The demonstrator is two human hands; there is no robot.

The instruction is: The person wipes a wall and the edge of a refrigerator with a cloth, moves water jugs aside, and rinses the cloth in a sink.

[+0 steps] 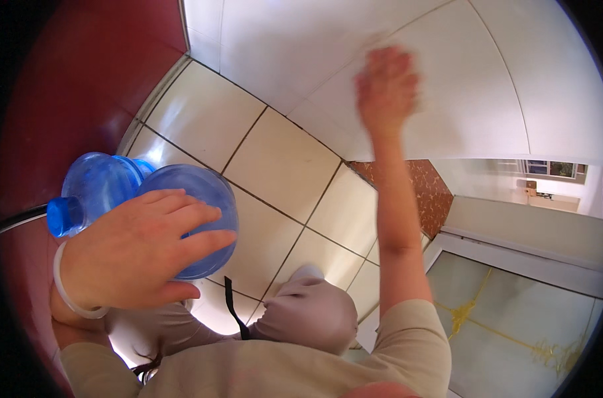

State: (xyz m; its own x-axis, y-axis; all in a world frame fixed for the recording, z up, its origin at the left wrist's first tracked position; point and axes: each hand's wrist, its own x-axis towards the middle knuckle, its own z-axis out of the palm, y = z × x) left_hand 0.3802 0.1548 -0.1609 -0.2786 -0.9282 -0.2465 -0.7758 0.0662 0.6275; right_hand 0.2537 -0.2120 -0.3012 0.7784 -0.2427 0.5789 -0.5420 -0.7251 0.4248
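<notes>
My left hand (142, 248), with a pale bangle at its wrist, is spread above a blue translucent plastic water bottle (197, 181). Whether its palm touches the bottle cannot be told. Beside it, a second large blue water bottle (97, 181) lies tilted with its blue-capped neck pointing down and left. My right hand (388, 84) is blurred, reaching out in front of the white tiled wall (291, 49). Nothing shows in it, and whether it touches the wall is unclear.
Cream floor tiles (281, 164) meet the white wall ahead. A dark red panel (97, 59) rises at the left. A patterned red-brown surface (425, 191) and a glazed door or panel with gold decoration (510, 308) are at the right. A black strap (231, 306) hangs by my legs.
</notes>
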